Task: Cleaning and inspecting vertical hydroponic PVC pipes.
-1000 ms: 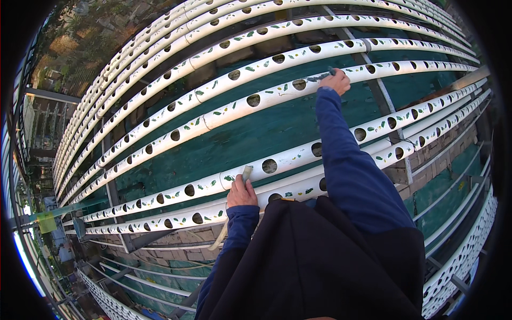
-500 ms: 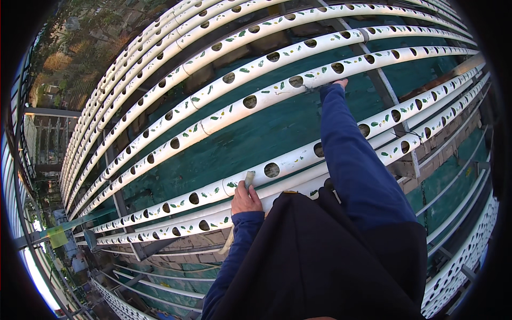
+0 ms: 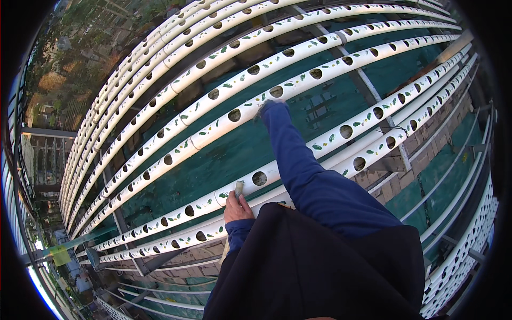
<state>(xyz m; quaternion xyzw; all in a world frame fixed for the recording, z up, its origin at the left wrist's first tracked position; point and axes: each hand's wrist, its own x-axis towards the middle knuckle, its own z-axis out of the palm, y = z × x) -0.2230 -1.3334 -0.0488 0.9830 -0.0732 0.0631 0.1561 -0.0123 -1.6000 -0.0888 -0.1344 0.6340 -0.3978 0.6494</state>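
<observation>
My left hand (image 3: 238, 208) is closed round a pale hose (image 3: 239, 188) above the nearer white pipe (image 3: 213, 201). The hose's open end sticks up past my fingers, and its lower length drops behind my left forearm. My right arm reaches far forward over the green water, and my right hand (image 3: 274, 102) is at the near side of a farther white pipe (image 3: 208, 136), by one of its round holes (image 3: 276, 92). Mostly hidden past the cuff, its fingers do not show clearly. A greyish blurred patch beside it is too smeared to name.
Several more white pipes (image 3: 213, 58) with round holes and green leaf marks run in rows beyond. Dark green water (image 3: 213, 165) lies between them. Metal cross supports (image 3: 368, 88) hold the pipes. Paving bricks (image 3: 394, 184) and lower rails are near me on the right.
My right hand has moved left along the farther pipe, from right of a hole to below it. My left hand keeps hold of the hose, while the view has shifted slightly.
</observation>
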